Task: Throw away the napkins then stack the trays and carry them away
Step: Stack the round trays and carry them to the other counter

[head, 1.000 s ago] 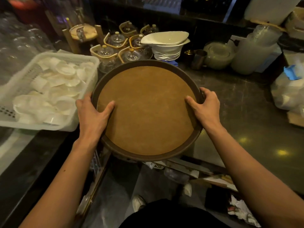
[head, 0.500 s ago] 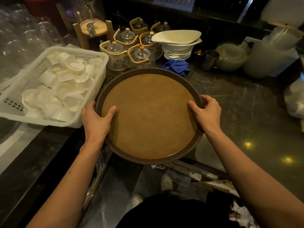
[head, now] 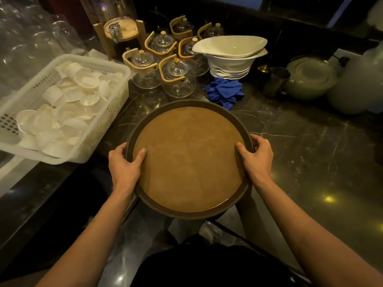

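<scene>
A round brown tray (head: 188, 158) with a dark raised rim sits partly on the dark marble counter, its near edge hanging over the counter's front corner. My left hand (head: 124, 164) grips the rim on the left, thumb lying on the tray's inner surface. My right hand (head: 256, 156) grips the rim on the right in the same way. The tray's surface is bare. Whether more trays lie under it I cannot tell. No napkins show.
A white plastic basket (head: 107, 119) of small white dishes stands at left. Behind the tray are several glass teapots (head: 178, 79), a blue cloth (head: 224, 92), stacked white bowls (head: 230, 56), a metal cup (head: 274, 81) and plastic containers (head: 310, 79). Bare marble counter (head: 310, 152) lies to the right.
The tray with both hands on it has come toward me, away from the teapots and bowls; the blue cloth behind it is now uncovered. Grip is unchanged.
</scene>
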`<state>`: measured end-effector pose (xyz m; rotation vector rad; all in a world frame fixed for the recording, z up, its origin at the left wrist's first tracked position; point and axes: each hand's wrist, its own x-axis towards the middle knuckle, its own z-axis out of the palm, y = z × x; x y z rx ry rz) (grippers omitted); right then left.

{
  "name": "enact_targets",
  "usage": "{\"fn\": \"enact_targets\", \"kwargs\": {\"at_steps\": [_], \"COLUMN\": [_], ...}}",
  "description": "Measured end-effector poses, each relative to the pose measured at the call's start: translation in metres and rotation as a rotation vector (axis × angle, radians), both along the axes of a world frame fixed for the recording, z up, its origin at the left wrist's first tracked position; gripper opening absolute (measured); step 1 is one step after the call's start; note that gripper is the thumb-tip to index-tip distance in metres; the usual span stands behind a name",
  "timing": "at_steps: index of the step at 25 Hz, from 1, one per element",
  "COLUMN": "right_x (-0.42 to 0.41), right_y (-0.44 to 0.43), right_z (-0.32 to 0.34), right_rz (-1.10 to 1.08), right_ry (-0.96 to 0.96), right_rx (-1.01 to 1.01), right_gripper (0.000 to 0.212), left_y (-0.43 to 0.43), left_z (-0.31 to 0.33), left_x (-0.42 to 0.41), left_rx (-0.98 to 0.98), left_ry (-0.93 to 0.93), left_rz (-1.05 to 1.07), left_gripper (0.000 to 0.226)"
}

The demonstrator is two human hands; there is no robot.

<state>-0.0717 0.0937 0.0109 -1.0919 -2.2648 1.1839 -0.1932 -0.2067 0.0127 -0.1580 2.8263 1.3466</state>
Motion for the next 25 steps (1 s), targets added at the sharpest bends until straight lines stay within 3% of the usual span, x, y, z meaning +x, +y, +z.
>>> {"fn": "enact_targets", "kwargs": {"at_steps": [25], "right_x": [-0.036], "right_y": [-0.027], "right_z": [-0.043], "right_rz": [-0.015], "right_ry": [-0.060], "right_rx": [-0.054], "right_gripper": [0.042], "left_y": [-0.022], "left_z": [-0.047], "left_x": [-0.033], "left_rx": [-0.077], "left_ry": [-0.038], "left_rz": [0.020], "left_gripper": [0.042]}}
